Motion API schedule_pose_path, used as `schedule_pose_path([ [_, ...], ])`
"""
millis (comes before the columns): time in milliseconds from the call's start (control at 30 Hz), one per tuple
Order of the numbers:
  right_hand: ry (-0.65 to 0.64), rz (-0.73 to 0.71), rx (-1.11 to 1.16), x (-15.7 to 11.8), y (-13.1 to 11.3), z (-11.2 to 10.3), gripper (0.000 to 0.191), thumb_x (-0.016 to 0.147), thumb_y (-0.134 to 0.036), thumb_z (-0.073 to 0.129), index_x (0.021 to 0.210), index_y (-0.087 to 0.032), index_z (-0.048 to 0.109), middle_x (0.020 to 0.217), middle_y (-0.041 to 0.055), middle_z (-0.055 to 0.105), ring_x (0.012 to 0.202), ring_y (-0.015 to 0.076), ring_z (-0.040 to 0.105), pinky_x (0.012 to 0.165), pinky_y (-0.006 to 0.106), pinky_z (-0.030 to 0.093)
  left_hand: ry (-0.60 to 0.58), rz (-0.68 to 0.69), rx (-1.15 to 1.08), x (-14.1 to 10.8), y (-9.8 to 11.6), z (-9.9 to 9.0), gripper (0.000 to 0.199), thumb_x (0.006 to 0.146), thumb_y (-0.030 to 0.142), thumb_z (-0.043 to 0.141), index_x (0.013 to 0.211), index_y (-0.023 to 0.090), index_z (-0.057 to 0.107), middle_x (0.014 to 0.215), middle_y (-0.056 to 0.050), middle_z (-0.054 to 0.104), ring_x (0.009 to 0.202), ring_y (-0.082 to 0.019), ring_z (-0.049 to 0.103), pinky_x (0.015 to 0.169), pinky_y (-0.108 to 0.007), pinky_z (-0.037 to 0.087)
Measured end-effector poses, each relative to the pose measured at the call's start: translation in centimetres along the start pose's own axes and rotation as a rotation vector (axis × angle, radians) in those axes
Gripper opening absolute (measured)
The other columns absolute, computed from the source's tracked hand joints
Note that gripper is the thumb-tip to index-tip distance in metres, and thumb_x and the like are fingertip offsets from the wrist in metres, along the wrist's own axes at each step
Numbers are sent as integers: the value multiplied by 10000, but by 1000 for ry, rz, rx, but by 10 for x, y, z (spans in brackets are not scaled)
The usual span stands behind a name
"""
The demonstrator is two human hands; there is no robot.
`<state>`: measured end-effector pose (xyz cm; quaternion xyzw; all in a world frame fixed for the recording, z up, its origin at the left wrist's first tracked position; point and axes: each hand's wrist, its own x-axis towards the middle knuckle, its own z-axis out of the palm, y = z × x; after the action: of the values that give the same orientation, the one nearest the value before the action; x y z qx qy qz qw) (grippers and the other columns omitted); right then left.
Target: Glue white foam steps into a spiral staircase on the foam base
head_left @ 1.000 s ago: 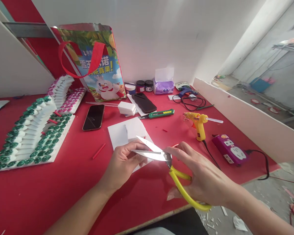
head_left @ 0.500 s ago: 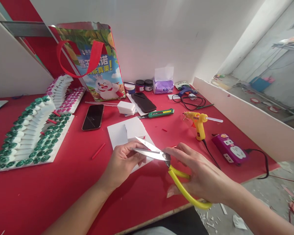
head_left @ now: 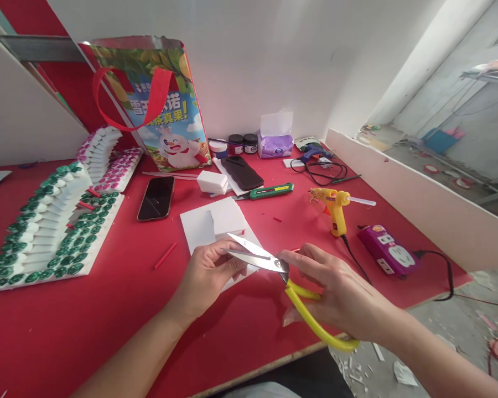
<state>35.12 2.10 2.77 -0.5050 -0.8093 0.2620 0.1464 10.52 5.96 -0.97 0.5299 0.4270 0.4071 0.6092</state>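
The right hand (head_left: 341,287) is holding open scissors (head_left: 279,265); the left hand (head_left: 204,276), I cannot tell what. Left, a green-studded piece (head_left: 77,243) is looking finished.

Left hand (head_left: 211,273) pinches at centre, forearm from lower left; right hand (head_left: 336,290) curls right of centre, thumb lower.
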Motion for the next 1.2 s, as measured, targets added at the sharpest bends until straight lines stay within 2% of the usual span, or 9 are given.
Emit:
schedule_pose_path([
  [200, 5, 12, -33, -2, 2, 0, 774, 802, -597, 755, 1448, -213, 570, 1012, 81, 607, 653, 128, 557, 613, 259, 516, 1, -11, -9, 1, -1, 2, 223, 857, 388, 733, 771, 185, 768, 704, -27, 623, 650, -140, 530, 590, -258, 426],
  [367, 46, 27, -41, -5, 3, 4, 653, 856, -571, 711, 1405, -230, 611, 931, 52, 612, 609, 123, 544, 559, 243, 466, 9, -45, -48, 1, 0, 5, 213, 837, 382, 755, 756, 186, 773, 699, -24, 645, 599, -118, 490, 590, -267, 433],
  [567, 136, 222, -18, 1, 0, -1, 478, 902, -519, 659, 1283, -230, 648, 921, 53, 694, 684, 162, 624, 603, 245, 468, 10, -70, -178, 3, 3, 7, 181, 819, 355, 791, 834, 182, 740, 759, -31, 720, 627, -123, 613, 635, -269, 485],
  [700, 95, 404, -251, 14, -6, -8, 360, 960, -422, 558, 1235, -202, 631, 879, 65, 728, 717, 214, 668, 597, 275, 421, 25, -141, -268, 3, 4, 5, 217, 791, 349, 824, 847, 172, 712, 734, -29, 735, 597, -121, 641, 640, -265, 516],
  [867, -52, 519, -522, 37, -19, -1, 276, 959, -308, 532, 1180, -181, 636, 986, 99, 728, 821, 241, 706, 584, 278, 344, 80, -114, -300, 4, 5, 0, 204, 768, 310, 846, 832, 166, 716, 730, -18, 730, 599, -95, 620, 606, -219, 503],
  [967, -77, 523, -604, 50, -21, 10, 233, 964, -315, 532, 1105, -165, 640, 991, 118, 707, 808, 243, 711, 564, 287, 316, 118, -94, -286, 3, 7, -2, 191, 761, 299, 848, 811, 162, 724, 688, -9, 710, 587, -86, 598, 591, -206, 497],
  [1067, -91, 459, -669, 57, -22, 15, 261, 976, -345, 532, 1123, -158, 639, 947, 123, 689, 781, 246, 704, 562, 296, 311, 144, -83, -258, 2, 9, -2, 191, 756, 303, 846, 791, 157, 728, 656, -11, 697, 577, -94, 590, 583, -216, 498],
  [1133, -101, 398, -675, 56, -23, 12, 300, 969, -358, 558, 1185, -164, 634, 916, 112, 688, 788, 245, 697, 585, 295, 329, 155, -89, -240, 2, 9, -2, 195, 749, 306, 848, 789, 157, 730, 655, -16, 697, 578, -100, 589, 582, -223, 497],
  [1200, -84, 355, -634, 49, -22, 4, 316, 955, -413, 589, 1167, -186, 651, 894, 89, 690, 777, 234, 687, 600, 292, 345, 161, -102, -228, 2, 9, -4, 207, 742, 318, 851, 795, 158, 731, 654, -20, 695, 581, -106, 591, 578, -228, 495],
])
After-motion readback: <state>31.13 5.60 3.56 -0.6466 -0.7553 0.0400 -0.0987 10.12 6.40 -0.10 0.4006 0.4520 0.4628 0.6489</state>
